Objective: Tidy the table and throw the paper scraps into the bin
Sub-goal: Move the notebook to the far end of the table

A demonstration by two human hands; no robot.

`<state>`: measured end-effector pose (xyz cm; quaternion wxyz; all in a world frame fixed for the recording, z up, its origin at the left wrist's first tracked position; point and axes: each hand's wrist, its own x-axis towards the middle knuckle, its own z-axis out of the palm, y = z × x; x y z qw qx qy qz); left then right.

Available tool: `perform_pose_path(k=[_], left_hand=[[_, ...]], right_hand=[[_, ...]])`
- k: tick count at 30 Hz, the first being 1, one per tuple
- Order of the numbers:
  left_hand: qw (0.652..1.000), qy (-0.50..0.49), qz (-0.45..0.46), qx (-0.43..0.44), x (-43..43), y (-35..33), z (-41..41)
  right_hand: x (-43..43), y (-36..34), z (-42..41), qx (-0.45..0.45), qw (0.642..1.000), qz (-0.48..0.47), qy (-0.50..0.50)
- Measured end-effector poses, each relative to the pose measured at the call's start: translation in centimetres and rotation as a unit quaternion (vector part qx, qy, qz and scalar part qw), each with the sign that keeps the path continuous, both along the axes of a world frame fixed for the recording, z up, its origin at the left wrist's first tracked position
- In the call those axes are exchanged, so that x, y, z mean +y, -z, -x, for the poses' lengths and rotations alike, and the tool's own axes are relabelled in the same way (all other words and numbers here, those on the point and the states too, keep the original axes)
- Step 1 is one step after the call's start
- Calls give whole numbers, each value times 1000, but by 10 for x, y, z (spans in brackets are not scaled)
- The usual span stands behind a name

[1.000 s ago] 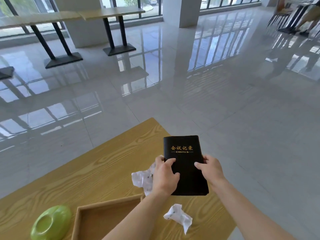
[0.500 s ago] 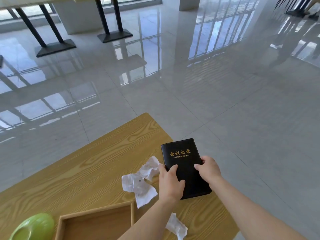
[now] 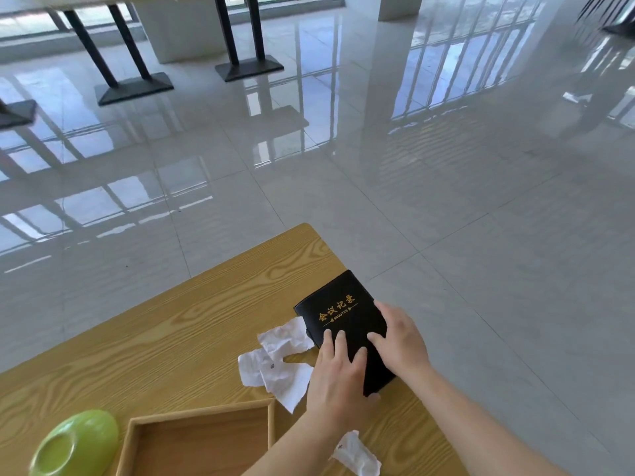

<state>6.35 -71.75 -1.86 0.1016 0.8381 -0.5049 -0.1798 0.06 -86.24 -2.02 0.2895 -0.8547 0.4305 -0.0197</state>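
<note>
Two hands, fingers flat on glossy black notebook (image 3: 338, 312) | crumpled white paper scraps (image 3: 275, 362) | wood-grain table (image 3: 171, 338)

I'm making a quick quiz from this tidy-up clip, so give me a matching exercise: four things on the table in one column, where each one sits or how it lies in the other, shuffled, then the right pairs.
Things
1. black minutes notebook
2. green bowl
3. wooden tray
4. small crumpled paper scrap

Places or states
A. upside down at the table's near left
B. by the right forearm, at the bottom of the view
C. flat near the table's far right corner, under both hands
D. open and empty, between the bowl and the left forearm

Pairs: 1-C, 2-A, 3-D, 4-B
</note>
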Motion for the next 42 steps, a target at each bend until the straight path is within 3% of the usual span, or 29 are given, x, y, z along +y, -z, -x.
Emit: perform_pose_path(k=[14, 42], left_hand=[[1000, -13, -11, -23, -15, 6, -31], [1000, -25, 1, -11, -32, 5, -72]], right_hand=[[-2, 9, -44, 66, 994, 60, -66], [-18, 12, -81, 63, 987, 104, -102]])
